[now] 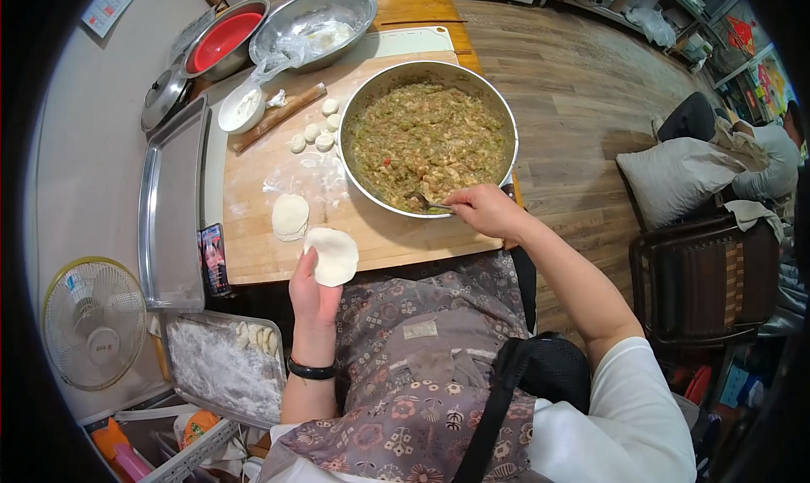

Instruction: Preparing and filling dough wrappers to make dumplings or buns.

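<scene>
My left hand (318, 291) holds a round dough wrapper (332, 257) just past the near edge of the wooden board (253, 179). A metal spoon (430, 203) is in my right hand (482, 209), its bowl partly in the minced filling (430, 135) at the near side of a large metal bowl (514, 142). A small stack of wrappers (290, 217) lies on the board. Several small dough pieces (312, 132) sit left of the bowl, near a wooden rolling pin (278, 117) and a white bowl of flour (242, 108).
An empty metal tray (172, 211) and a phone (215, 259) stand left of the board. A floured tray (221, 363) with several dumplings (258, 339) sits lower left, beside a fan (95, 323). Metal basins (316, 24) are at the back; a chair (705, 280) is at right.
</scene>
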Action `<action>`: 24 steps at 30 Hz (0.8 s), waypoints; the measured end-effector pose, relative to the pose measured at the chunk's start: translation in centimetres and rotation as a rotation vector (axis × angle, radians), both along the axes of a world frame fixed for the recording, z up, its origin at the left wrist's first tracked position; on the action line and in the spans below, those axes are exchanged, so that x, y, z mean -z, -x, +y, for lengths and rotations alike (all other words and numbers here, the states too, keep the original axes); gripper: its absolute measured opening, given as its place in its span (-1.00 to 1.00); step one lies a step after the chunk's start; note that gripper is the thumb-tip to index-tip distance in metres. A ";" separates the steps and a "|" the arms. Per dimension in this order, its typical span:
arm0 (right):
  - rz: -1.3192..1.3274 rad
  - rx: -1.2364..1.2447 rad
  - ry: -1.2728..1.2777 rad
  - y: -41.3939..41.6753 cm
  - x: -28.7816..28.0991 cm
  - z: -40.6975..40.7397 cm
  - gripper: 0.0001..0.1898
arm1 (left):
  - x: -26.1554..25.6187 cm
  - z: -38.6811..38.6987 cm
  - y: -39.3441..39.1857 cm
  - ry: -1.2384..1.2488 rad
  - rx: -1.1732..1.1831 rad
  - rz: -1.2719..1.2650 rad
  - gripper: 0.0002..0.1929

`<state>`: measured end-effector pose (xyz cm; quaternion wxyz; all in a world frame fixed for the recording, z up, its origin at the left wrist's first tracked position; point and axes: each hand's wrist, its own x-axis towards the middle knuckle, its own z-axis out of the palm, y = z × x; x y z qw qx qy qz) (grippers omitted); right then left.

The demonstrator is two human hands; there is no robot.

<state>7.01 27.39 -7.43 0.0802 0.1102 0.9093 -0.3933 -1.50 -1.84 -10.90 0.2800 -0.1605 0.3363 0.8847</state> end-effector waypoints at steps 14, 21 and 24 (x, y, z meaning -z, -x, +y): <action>-0.306 0.405 0.938 3.2 -1.2 -0.4 -0.74 | -1.9 4.7 2.0 -0.017 0.122 0.072 -0.55; 0.269 0.244 0.436 -0.1 -4.4 -2.7 -0.74 | -1.9 9.3 3.3 -0.030 0.167 0.089 -0.54; 0.491 0.075 0.013 -1.4 -3.3 -3.8 -0.69 | -2.4 10.8 2.8 -0.194 0.212 0.061 -0.54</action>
